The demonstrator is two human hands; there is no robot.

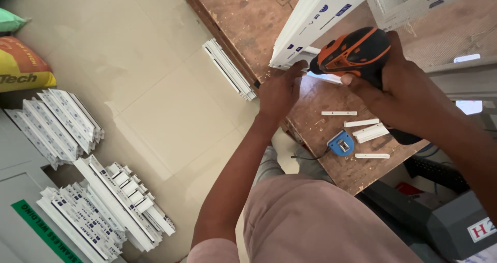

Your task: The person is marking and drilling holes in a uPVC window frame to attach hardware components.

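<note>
White window-frame profile (316,22) lies across the far part of the wooden worktop (243,19), its long axis running from the near-left end, at the worktop's left edge, up toward the far right. That near-left end is the work point, and both hands meet there.

Left hand (279,92) reaches in from below and to the left. Its fingers close against the underside of the profile end, steadying it; the grip is narrow, with the fingertips touching the profile just beside the tool's nose.

Cordless drill (352,50), orange and black, sits directly right of that end. Its nose points left, roughly across the profile's long axis, and appears to touch the profile end; the bit itself is hidden.

Right hand (393,87) is wrapped fully around the drill's grip, closed on it, and comes in from the right.

Nearer the worktop's front edge, well apart from both hands, lie short white profile offcuts (368,131) and a blue tape measure (341,143). Stacked white profile sections (98,201) rest on the floor to the left.
</note>
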